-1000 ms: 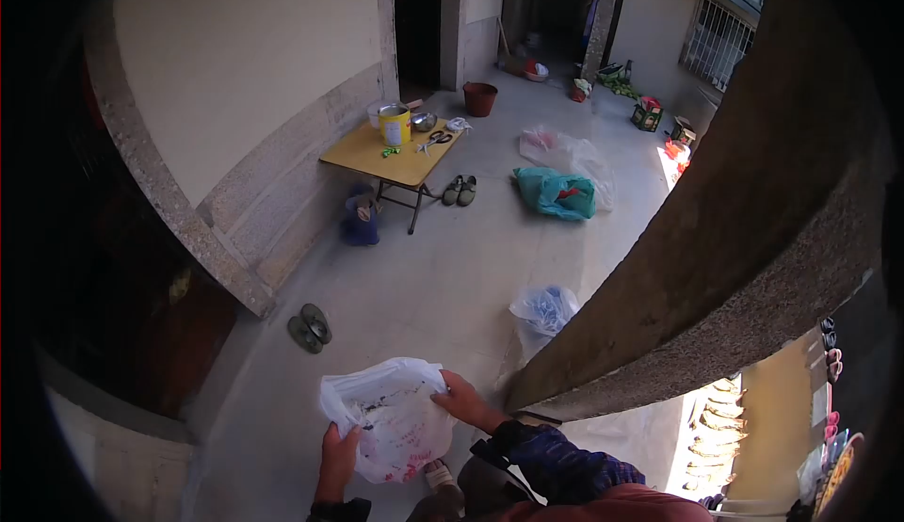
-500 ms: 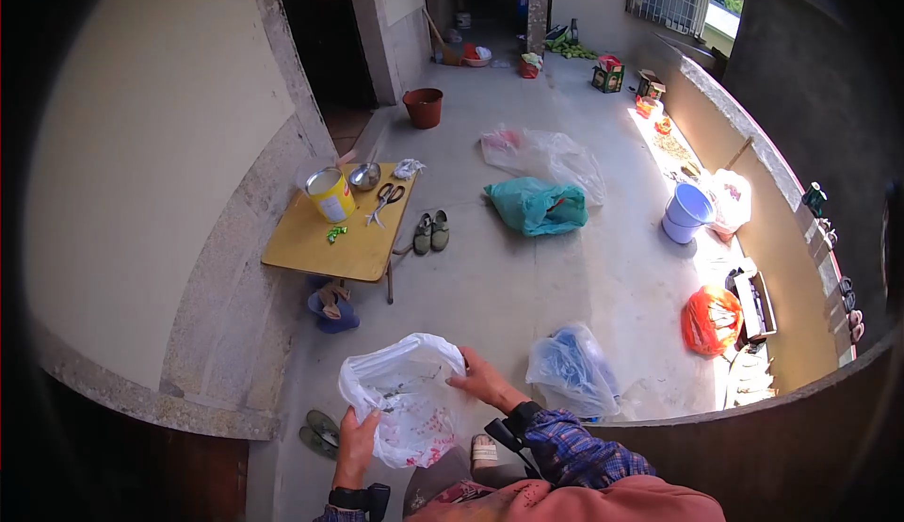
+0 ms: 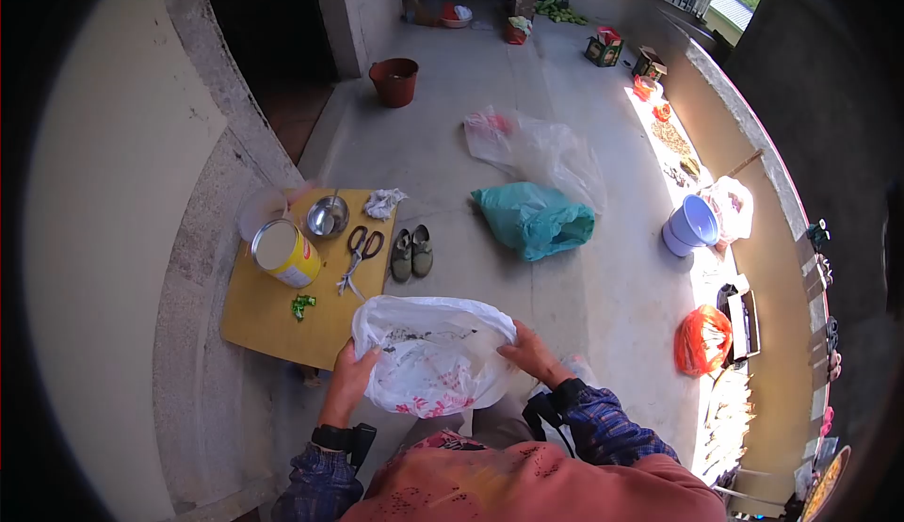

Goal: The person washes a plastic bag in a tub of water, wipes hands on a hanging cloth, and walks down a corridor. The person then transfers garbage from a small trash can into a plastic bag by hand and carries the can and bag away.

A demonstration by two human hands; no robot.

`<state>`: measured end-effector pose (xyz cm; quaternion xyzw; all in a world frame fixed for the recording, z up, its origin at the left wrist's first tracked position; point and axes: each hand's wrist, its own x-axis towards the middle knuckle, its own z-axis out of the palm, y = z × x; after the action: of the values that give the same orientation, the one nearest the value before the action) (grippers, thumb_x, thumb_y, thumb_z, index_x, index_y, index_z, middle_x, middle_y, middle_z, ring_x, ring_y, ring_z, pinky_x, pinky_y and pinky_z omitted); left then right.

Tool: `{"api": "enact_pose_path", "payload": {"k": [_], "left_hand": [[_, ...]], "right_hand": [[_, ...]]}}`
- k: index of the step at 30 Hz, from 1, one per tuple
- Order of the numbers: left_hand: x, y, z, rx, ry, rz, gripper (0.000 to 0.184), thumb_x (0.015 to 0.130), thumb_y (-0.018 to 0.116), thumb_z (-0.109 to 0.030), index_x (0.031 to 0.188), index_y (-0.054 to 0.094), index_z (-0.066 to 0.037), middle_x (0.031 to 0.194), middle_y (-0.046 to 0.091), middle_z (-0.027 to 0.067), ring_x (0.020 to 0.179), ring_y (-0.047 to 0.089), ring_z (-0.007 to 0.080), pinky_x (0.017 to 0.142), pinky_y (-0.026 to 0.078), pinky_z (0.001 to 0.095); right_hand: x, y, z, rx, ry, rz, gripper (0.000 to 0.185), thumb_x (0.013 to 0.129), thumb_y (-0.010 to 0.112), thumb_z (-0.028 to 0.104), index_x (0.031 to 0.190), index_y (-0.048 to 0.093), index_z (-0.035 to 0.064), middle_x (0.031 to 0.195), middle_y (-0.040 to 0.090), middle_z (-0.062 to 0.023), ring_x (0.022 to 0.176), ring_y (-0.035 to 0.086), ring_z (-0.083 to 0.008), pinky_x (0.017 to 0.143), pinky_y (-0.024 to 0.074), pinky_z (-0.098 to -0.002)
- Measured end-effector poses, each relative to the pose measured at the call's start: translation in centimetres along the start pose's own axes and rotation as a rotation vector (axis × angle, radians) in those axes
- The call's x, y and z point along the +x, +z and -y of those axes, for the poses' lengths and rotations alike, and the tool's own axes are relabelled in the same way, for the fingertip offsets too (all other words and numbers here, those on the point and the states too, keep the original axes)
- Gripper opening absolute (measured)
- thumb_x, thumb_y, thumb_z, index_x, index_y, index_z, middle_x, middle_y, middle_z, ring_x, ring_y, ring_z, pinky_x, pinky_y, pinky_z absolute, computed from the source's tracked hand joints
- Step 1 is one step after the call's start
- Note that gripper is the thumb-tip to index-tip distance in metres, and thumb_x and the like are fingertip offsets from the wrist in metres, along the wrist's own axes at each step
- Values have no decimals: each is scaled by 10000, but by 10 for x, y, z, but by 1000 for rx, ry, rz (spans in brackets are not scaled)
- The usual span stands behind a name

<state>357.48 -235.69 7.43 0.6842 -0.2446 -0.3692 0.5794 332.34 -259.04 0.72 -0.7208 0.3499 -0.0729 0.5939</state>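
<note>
A white plastic bag (image 3: 438, 357) with pink print hangs in front of me, its mouth stretched wide. Small dark bits lie inside it. My left hand (image 3: 352, 371) grips the left side of the rim, and my right hand (image 3: 533, 354) is closed on the right side. Just past the bag, to the left, stands a yellow table (image 3: 254, 320). On it are a yellow tin (image 3: 287, 256), a metal bowl (image 3: 328, 216), scissors (image 3: 360, 256), a green wrapper (image 3: 302, 306) and a crumpled white bag (image 3: 384, 204).
Dark shoes (image 3: 411, 254) sit beside the table. Ahead on the floor lie a teal bag (image 3: 532, 221) and a clear plastic bag (image 3: 560, 150). A red-brown bucket (image 3: 394, 83) stands near the doorway. Along the right wall are a blue bucket (image 3: 690, 225) and a red bag (image 3: 702, 339).
I have come closer to the table, which now appears larger and lower in view. Both hands still hold the white bag, now wider and higher in the picture.
</note>
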Motion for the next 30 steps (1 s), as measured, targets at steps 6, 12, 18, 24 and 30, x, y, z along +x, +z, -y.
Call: {"api": "enact_pose_path", "payload": {"k": [6,12,18,24,30], "left_hand": [[173,42,-23,-57,-51,201,351,932,569,-119,1252,528,19,1104,617,47,970,564,126,876,468,293],[365,81,-63,126,5,253,337,924,577,-143,1210,544,33,1030,645,85,917,585,133,815,494,304],[508,81,-112,84,11,88,318,915,593,-136,1183,552,31,1009,647,83,903,581,137,814,491,309],[659,46,-153,134,50,-70,316,924,582,-151,1175,551,38,998,637,76,911,569,131,825,482,303],[867,7,-184,38,18,-54,322,935,561,-150,1191,543,44,1032,629,71,935,563,139,848,470,303]], "right_hand": [[83,-70,5,98,128,-195,487,812,635,87,1279,517,17,1071,643,-99,960,605,-182,855,491,-334],[223,-152,24,283,139,-232,486,794,628,71,1267,534,13,1047,647,-85,966,604,-181,871,475,-337],[404,-220,83,67,117,-154,453,812,653,117,1236,536,9,1021,653,-105,954,609,-189,841,486,-338],[600,-244,149,72,-60,-74,429,837,646,149,1225,531,6,1018,654,-148,921,625,-218,828,497,-347],[808,-285,219,229,-8,-55,412,845,609,74,1248,544,17,984,617,-40,830,593,-141,714,519,-313]]}}
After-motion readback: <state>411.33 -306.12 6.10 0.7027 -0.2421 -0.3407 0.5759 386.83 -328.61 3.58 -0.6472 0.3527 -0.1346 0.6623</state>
